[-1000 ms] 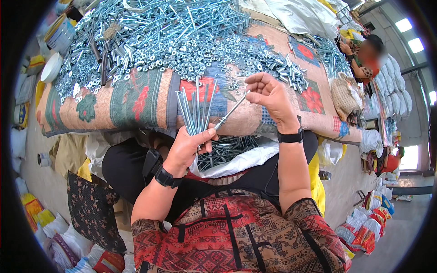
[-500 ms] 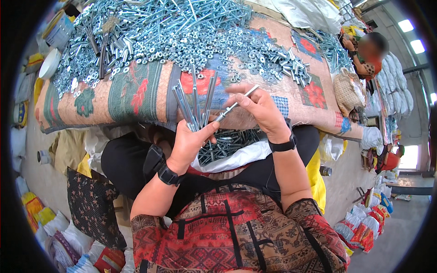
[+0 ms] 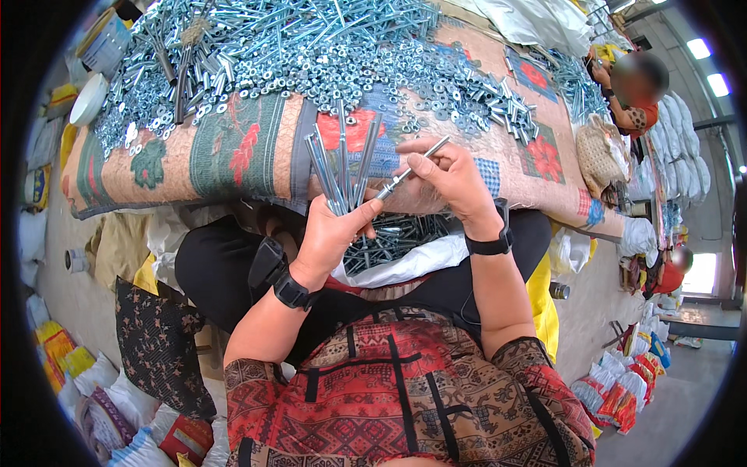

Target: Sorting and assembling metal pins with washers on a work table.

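Observation:
My left hand (image 3: 328, 233) is closed around a bundle of long silvery bolts (image 3: 336, 167) that fan upward. Between its thumb and fingers it also grips the lower end of one single bolt (image 3: 411, 170), which slants up to the right. A small nut or washer shows on this bolt near my left thumb. The thumb and fingers of my right hand (image 3: 459, 183) are closed on the upper part of the same bolt. Below both hands, a white sack (image 3: 416, 263) on my lap holds many dark metal bolts (image 3: 389, 243).
A patterned cloth (image 3: 264, 148) covers the table before me. Heaped on it are loose bolts (image 3: 358, 31), nuts and washers (image 3: 311, 74) and short sleeves (image 3: 513, 109). A white bowl (image 3: 89, 100) stands at the left edge, a woven bag (image 3: 601, 156) at the right, near another person (image 3: 634, 86).
Both hands and the bolts appear slightly further right in the view. My right-hand fingers have shifted along the single bolt, and their motion blur is less.

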{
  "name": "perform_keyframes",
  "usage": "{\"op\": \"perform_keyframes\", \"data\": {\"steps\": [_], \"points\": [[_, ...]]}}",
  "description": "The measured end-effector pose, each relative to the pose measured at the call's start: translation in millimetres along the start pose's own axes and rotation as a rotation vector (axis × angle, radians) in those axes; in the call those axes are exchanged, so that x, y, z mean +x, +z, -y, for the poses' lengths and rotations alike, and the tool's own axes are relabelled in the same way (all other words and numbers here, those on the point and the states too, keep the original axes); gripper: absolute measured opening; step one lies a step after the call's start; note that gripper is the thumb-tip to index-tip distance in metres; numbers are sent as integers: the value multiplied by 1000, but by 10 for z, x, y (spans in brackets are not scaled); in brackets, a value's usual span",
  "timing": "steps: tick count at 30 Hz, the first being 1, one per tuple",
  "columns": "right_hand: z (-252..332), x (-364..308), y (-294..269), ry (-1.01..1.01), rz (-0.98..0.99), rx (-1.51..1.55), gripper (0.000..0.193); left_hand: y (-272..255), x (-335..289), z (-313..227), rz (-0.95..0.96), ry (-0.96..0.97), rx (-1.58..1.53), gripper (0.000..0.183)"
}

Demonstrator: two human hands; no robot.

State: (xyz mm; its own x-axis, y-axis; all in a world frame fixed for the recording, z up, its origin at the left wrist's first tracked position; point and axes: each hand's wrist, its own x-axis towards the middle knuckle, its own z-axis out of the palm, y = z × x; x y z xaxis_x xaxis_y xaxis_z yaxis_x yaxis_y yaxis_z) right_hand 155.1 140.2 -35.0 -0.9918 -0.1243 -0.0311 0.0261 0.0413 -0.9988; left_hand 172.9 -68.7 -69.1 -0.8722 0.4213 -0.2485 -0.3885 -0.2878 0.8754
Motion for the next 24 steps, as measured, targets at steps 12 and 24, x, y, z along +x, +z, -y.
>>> {"op": "perform_keyframes", "data": {"steps": [12,24], "points": [[-39,19,115,-171,-192,-177,27,-14,27,-2,4,-15,42,18],[178,-39,22,313,-71,-368,33,-11,18,12,-7,4,83,17]]}}
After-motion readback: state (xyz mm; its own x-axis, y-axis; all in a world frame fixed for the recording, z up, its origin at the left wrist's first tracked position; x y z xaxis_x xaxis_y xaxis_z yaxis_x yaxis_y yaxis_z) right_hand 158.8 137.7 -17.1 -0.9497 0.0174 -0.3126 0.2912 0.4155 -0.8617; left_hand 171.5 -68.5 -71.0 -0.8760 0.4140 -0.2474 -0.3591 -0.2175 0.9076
